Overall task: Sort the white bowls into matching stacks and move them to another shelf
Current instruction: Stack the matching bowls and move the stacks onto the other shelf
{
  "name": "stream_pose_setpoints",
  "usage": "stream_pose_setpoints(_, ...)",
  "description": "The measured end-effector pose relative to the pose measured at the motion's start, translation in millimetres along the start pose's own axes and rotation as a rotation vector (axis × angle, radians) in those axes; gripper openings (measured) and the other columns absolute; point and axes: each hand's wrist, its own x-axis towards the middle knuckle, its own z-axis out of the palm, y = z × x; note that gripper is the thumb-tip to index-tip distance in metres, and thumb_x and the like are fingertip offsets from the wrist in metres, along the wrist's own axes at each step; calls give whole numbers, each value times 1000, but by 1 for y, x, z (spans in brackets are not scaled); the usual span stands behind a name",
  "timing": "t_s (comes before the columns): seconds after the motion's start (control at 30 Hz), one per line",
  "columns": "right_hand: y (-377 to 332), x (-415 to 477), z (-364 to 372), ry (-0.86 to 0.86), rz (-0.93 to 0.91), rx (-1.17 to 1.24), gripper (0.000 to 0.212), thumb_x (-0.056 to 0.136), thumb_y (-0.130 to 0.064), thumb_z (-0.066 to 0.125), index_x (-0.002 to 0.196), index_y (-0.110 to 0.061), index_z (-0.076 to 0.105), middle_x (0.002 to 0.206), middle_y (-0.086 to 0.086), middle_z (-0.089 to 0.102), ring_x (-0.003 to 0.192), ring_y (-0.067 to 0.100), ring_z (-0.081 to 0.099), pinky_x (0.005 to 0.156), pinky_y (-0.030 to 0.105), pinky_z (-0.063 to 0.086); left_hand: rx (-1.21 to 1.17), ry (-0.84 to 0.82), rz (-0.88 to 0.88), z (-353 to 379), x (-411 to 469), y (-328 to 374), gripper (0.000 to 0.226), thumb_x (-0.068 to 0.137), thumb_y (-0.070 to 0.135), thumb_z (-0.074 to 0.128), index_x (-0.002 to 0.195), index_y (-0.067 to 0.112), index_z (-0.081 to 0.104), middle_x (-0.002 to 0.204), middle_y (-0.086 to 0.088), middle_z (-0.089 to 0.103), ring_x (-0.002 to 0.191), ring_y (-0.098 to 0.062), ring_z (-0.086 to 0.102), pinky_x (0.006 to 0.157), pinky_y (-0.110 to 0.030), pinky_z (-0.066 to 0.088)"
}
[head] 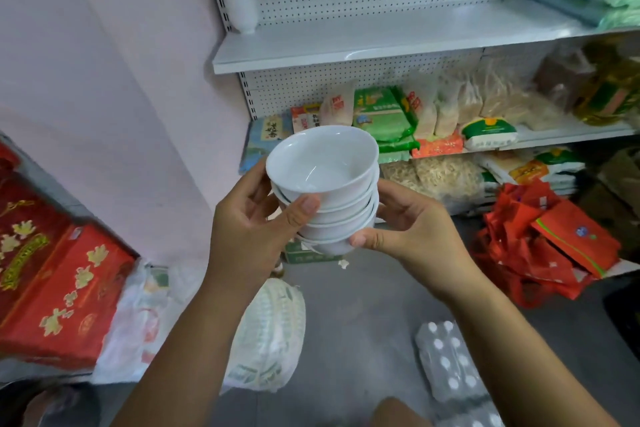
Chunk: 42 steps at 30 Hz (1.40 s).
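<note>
Far left sits a red cardboard gift box with gold flowers (pixel 52 288), and next to it a white plastic sack (pixel 270 333) on the grey floor. Left hand (pixel 249 229) is wrapped round the stack of glossy white ceramic bowls (pixel 325 184), thumb pressed on the front, fingers curled behind. The stack is up in mid-air below the white metal pegboard shelf (pixel 346 42), tilted so the top bowl opens toward the camera. Right hand (pixel 412 229) grips the lower bowls, thumb on the bottom one, fingers round the back. Far right, a heap of red fabric bags (pixel 540 243) on the floor.
</note>
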Motion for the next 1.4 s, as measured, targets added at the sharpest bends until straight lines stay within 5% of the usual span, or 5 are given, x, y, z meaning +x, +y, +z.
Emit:
stream_pose_setpoints(0.1,11,33,-9,5,17,-41,73,67,-4,86,135,-12,62,129,4,71,122,26,66,101,48,55,-12,-14,-25,1,34,-18,74,68,40,82,136,19,62,130,6,71,120,-13,67,91,-31,59)
stream_pose_setpoints(0.27,24,106,-27,-25,17,-37,73,65,0,85,133,-11,62,131,2,70,123,22,65,91,29,57,-38,12,-34,4,100,-44,68,67,40,82,131,26,64,128,9,72,118,-9,67,87,-26,57)
stream_pose_setpoints(0.73,35,339,-88,-151,0,-102,69,62,-2,85,126,-18,64,125,-8,73,114,11,69,90,21,54,-42,113,17,30,306,-91,62,70,37,81,129,26,64,123,12,72,117,-7,67,86,-20,56)
stream_pose_setpoints(1.0,78,439,-89,-179,78,-113,73,62,0,86,130,-13,64,124,-1,73,114,16,70,89,24,55,-42,159,-53,7,395,-136,67,67,37,83,130,24,64,124,8,73,118,-10,67,87,-22,57)
stream_pose_setpoints(1.4,92,637,-76,-71,18,-155,77,62,-1,87,133,-15,60,129,-6,71,120,14,67,90,31,59,-39,24,63,-42,617,-166,69,64,37,85,130,28,64,129,11,71,122,-8,65,92,-23,55)
